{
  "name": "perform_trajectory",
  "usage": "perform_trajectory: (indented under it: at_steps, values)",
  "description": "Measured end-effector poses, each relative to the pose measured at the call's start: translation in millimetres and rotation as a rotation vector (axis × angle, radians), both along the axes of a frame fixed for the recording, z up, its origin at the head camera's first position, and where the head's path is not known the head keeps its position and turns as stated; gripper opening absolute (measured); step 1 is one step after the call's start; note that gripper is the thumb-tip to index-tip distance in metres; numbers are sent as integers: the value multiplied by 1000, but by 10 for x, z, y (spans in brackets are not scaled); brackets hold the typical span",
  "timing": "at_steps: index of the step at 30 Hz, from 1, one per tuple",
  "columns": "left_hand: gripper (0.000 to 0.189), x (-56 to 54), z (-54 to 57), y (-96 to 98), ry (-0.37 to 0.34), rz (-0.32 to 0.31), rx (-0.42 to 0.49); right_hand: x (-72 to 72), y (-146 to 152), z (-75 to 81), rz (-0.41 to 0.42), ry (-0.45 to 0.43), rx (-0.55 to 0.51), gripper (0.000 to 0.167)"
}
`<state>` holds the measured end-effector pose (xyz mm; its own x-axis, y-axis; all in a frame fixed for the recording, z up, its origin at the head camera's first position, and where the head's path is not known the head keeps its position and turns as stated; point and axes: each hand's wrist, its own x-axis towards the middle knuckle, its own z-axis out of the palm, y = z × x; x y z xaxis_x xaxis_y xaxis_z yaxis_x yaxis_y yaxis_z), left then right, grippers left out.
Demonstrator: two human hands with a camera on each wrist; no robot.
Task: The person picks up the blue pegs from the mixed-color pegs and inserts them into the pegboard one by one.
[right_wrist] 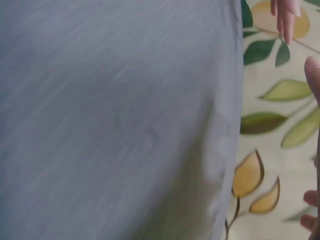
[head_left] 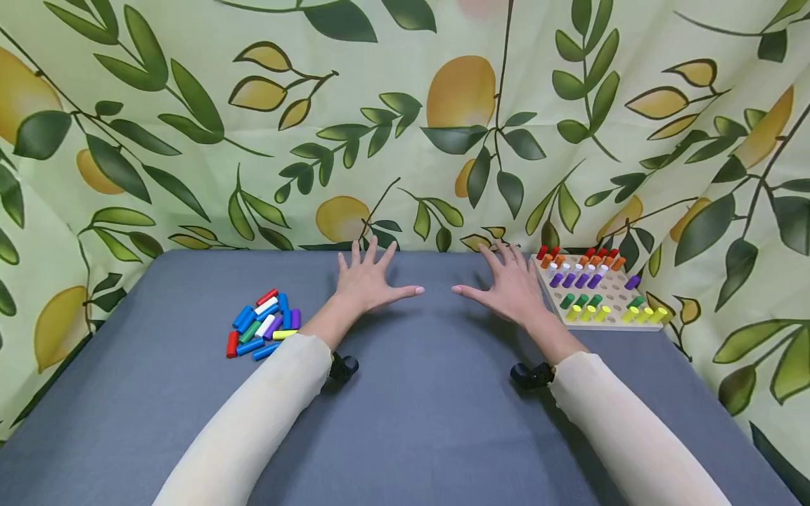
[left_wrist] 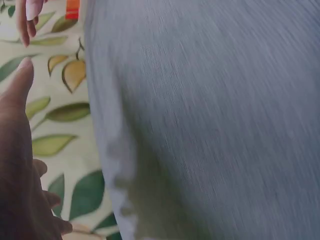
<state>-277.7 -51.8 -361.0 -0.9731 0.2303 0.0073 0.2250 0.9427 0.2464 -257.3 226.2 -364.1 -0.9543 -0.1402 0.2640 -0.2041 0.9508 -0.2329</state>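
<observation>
Both hands are held out over the grey table with fingers spread and nothing in them. My left hand [head_left: 365, 282] is right of a loose pile of coloured pegs [head_left: 264, 325], in blue, red, white, green, purple and yellow. My right hand [head_left: 511, 284] is just left of a pale pegboard [head_left: 616, 295]. Rows of red, orange, white, purple, green and yellow pegs stand in the board, with bare holes among the lower rows. In the left wrist view the left hand [left_wrist: 20, 150] appears at the left edge; the right wrist view catches only part of the right hand [right_wrist: 312, 80].
A grey cloth covers the table [head_left: 436, 422]. Behind it hangs a curtain [head_left: 392, 70] printed with leaves and lemons. A black strap with a camera sits on the left wrist [head_left: 342, 368], another on the right wrist [head_left: 531, 376].
</observation>
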Motion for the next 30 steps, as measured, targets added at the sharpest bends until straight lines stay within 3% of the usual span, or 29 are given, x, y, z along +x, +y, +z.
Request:
perform_trajectory:
  at_steps: [7,12,18,25,30]
  values:
    - [109,55,0,466,17,-100,92,294,569,2,16,220,-117,97]
    - [107,131,-66,808,5,-169,180,472,970,-47,-35,286,-201,93]
    - [100,221,-137,1161,-6,-234,243,593,1349,-148,-155,315,-288,91]
    - [94,310,-233,1550,-45,-312,319,682,1669,-270,-378,284,-438,90]
    - [90,335,-293,1798,-77,-342,340,725,1829,-352,-467,273,-514,85]
